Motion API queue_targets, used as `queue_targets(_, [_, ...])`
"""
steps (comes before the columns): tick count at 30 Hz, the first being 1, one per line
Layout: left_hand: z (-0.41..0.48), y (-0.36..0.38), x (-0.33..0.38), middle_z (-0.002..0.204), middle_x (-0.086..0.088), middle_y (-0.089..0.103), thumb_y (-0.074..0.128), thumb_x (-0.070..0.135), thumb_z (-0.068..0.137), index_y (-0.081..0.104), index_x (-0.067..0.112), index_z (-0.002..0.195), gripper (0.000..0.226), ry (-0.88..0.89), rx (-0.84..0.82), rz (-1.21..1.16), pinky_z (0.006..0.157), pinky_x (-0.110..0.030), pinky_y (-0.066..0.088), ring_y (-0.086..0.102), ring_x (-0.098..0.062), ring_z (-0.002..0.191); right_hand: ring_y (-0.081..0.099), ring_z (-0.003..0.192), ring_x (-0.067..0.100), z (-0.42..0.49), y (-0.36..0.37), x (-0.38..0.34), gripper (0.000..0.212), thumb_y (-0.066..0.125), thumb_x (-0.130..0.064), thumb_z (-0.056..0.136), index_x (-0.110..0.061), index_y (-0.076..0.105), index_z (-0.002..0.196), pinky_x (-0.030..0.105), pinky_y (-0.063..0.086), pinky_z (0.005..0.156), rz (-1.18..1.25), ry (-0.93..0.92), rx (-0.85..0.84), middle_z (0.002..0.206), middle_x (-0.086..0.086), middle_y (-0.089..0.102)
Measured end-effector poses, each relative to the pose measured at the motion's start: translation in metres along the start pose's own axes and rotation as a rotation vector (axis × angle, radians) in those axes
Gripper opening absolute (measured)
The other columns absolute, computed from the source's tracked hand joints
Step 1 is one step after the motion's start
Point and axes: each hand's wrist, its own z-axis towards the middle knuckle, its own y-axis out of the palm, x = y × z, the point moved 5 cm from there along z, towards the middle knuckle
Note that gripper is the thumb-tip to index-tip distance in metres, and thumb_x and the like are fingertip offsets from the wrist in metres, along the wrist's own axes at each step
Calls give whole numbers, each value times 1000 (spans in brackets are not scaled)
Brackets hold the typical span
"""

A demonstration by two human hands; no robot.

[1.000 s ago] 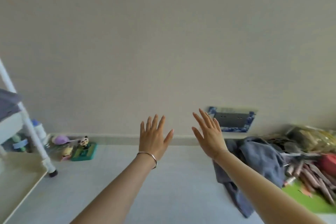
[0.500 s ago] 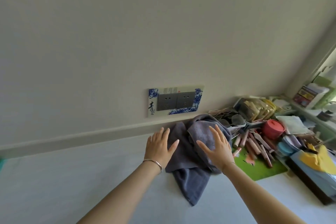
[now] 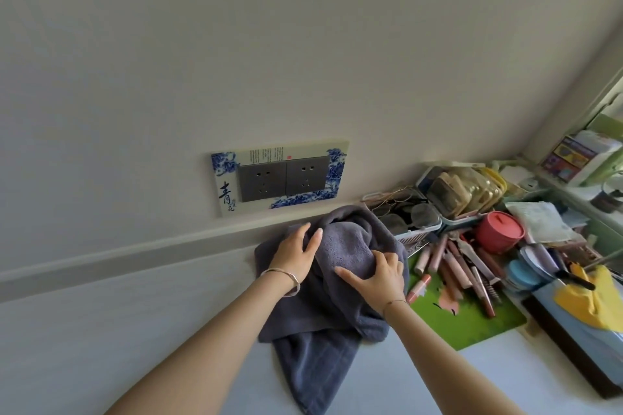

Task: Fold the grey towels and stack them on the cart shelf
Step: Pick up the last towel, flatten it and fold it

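Two grips are on the cloth. The left grip point(image 3: 296, 254) lies on the heap with fingers nearly straight, pressing rather than clasping. The right grip point(image 3: 379, 274) has its fingers bent into a fold and its thumb stretched out, so it holds a bunch of towel.

Under them the grey towels point(image 3: 337, 310) sit crumpled on the desk point(image 3: 84, 347), against the wall. A lighter one is bunched on top and a darker one trails out toward 6 o'clock. At 12 o'clock from the heap a socket plate point(image 3: 279, 178) is fixed to the wall. At 1 o'clock a basket point(image 3: 416, 236) of spectacles stands just beside the cloth. At 3 o'clock pink tubes point(image 3: 451, 263) lie on a green mat point(image 3: 472, 320), with a red pot point(image 3: 499, 232) beyond. The cart shelf is out of view.

The towels look tangled, so lifting the top one will likely drag the dark one along. With only one grip clasping, the load may sag and slide free. A rightward sweep could catch the tubes or the basket rim and scatter them.
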Motion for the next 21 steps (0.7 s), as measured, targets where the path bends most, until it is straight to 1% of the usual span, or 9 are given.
queue_targets(3, [5, 7, -3, 134, -5, 54, 40, 47, 96, 51, 17, 133, 49, 15, 22, 90, 106, -32, 34, 46, -22, 126, 37, 109, 23, 4, 5, 4, 76, 59, -81, 54, -20, 60, 99, 32, 31, 103, 10, -59, 73, 107, 0, 40])
queue_targets(5, [6, 7, -7, 120, -6, 61, 43, 47, 94, 59, 22, 123, 41, 17, 98, 110, 99, -33, 40, 53, -23, 116, 41, 100, 24, 9, 4, 5, 47, 73, -58, 66, -14, 64, 80, 32, 35, 95, 148, -74, 114, 96, 0, 43])
queue_targets(7, [5, 5, -8, 112, -4, 65, 45, 48, 93, 63, 23, 116, 39, 33, 137, 50, 96, -35, 43, 55, -22, 109, 47, 82, 22, 15, -4, 3, 38, 77, -40, 72, -10, 56, 63, 34, 40, 80, 310, -87, 112, 78, 2, 48])
queue_targets(9, [1, 1, -3, 111, 1, 66, 45, 59, 88, 63, 23, 116, 49, 87, 118, -26, 99, -37, 43, 56, -18, 110, 49, 69, 17, 18, -16, -4, 41, 75, -37, 76, -3, 54, 66, 38, 43, 68, 480, -101, 42, 67, 12, 54])
queue_targets(10, [-1, 0, 0, 115, 3, 65, 44, 64, 85, 61, 22, 120, 56, 108, 98, -68, 102, -35, 42, 55, -15, 113, 52, 69, 15, 18, -23, -11, 40, 74, -39, 77, -2, 58, 73, 42, 47, 70, 540, -113, -13, 71, 18, 60])
queue_targets(13, [-16, -21, 26, 119, 9, 57, 50, 49, 90, 50, 18, 132, 52, 165, 41, -237, 99, -18, 34, 49, -4, 115, 60, 76, 18, 6, -49, -50, 40, 71, -46, 77, -8, 64, 84, 45, 53, 78, 649, -177, -151, 86, 23, 66])
queue_targets(15, [-32, -46, 51, 116, 12, 56, 49, 47, 87, 49, 20, 132, 52, 250, 30, -306, 94, -12, 35, 50, 2, 110, 65, 83, 20, -10, -75, -86, 23, 70, -34, 82, -11, 68, 85, 40, 55, 79, 751, -229, -161, 85, 16, 71])
queue_targets(18, [-62, -94, 83, 98, 16, 63, 51, 46, 85, 60, 29, 105, 28, 384, 47, -330, 81, -8, 44, 56, 14, 88, 68, 81, 18, -40, -116, -146, 16, 66, -26, 85, -10, 69, 89, 32, 55, 78, 869, -303, -174, 85, 9, 73])
queue_targets(21, [-97, -151, 106, 84, 10, 66, 55, 38, 85, 61, 25, 87, 14, 484, 123, -410, 74, -12, 46, 60, 8, 74, 67, 75, 18, -79, -153, -206, 17, 64, -26, 86, -9, 67, 86, 28, 56, 72, 935, -390, -216, 81, 9, 71])
